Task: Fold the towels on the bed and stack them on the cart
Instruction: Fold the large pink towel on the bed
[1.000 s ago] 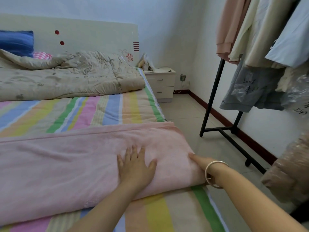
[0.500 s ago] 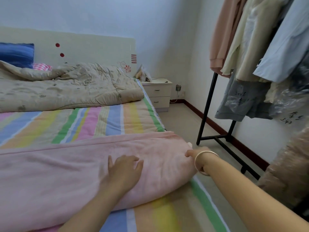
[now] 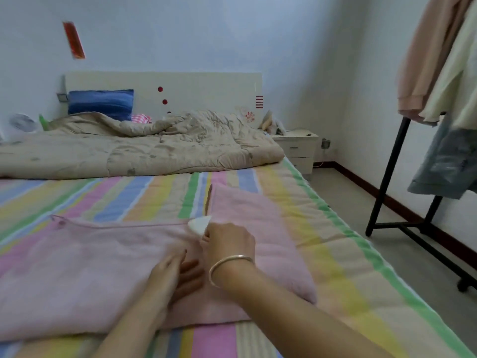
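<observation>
A large pink towel [image 3: 77, 267] lies across the striped bed [image 3: 335, 254]. Its right end is lifted and turned over toward the left, forming a raised flap [image 3: 258, 220]. My right hand [image 3: 229, 241], with a silver bangle on the wrist, grips that flap's edge near a white label [image 3: 199, 224]. My left hand [image 3: 175, 275] rests with straight fingers on the towel just under the flap, below and left of the right hand. No cart is in view.
A crumpled beige quilt [image 3: 154, 148] covers the head of the bed, with a blue pillow [image 3: 100, 103] behind it. A white nightstand [image 3: 299, 148] stands at the far right corner. A black clothes rack [image 3: 387, 187] with hanging garments stands on the right.
My right hand has carried the towel's right end up and over toward the left. My left hand slid right, under the fold. The view has tilted up.
</observation>
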### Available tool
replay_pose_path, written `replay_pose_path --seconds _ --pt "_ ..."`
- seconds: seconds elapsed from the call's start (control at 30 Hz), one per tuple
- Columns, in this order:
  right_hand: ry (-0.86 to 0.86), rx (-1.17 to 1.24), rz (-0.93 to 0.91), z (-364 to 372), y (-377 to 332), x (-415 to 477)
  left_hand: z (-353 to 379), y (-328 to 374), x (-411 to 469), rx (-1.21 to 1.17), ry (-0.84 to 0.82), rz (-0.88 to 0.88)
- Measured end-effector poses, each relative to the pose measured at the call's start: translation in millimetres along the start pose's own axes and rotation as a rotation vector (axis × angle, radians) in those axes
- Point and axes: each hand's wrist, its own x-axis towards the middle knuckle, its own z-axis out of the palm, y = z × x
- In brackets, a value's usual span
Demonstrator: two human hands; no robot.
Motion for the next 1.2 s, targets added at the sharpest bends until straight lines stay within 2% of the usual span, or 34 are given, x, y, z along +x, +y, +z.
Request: replay_pose_path --seconds 0.07,0.13,0.3,0.4,0.53,0.6,0.73,0.8,0.97,1.07,1.2 --pt "-0.119 0.054 -0.030 24.3 -14.9 -9.5 -14.0 -0.1 0.1 -0.011 -0.010 -0.021" --pt "-0.165 0.108 -0.023 39.3 -18.5 -16.2 -21.2 -0.8 3.6 0.038 -0.018 -0.046" --pt "0.018 0.251 -0.030 31.4 25.1 -9.7 -12.5 -1.5 13.9 0.144 -0.015 -0.019" --pt "0.070 0.140 -0.041 20.5 67.9 8.6 -3.4 -3.2 26.6 0.147 0.064 -0.027" --pt "-0.008 -0.060 0.010 15.6 110.6 22.2 15.3 -9.0 43.1 0.126 0.059 -0.004" --pt "-0.044 -0.072 0.001 20.2 116.5 20.1 25.6 -13.1 46.7 0.241 0.066 0.035" --pt "-0.040 -0.088 -0.049 27.3 103.9 15.3 32.7 -3.6 47.4 0.704 0.190 0.279" --pt "-0.020 -0.095 -0.076 28.1 95.5 15.0 28.8 6.2 46.6 0.743 0.230 0.318" --pt "-0.194 -0.168 -0.167 46.9 75.9 0.9 2.4 -3.8 42.4 0.622 0.240 0.143" --pt "-0.276 -0.178 -0.186 53.7 67.6 1.0 -10.2 -8.8 40.1 0.381 0.222 0.064" --pt "-0.260 -0.127 -0.180 52.0 49.3 4.1 -32.7 6.2 22.4 0.010 0.147 -0.024"
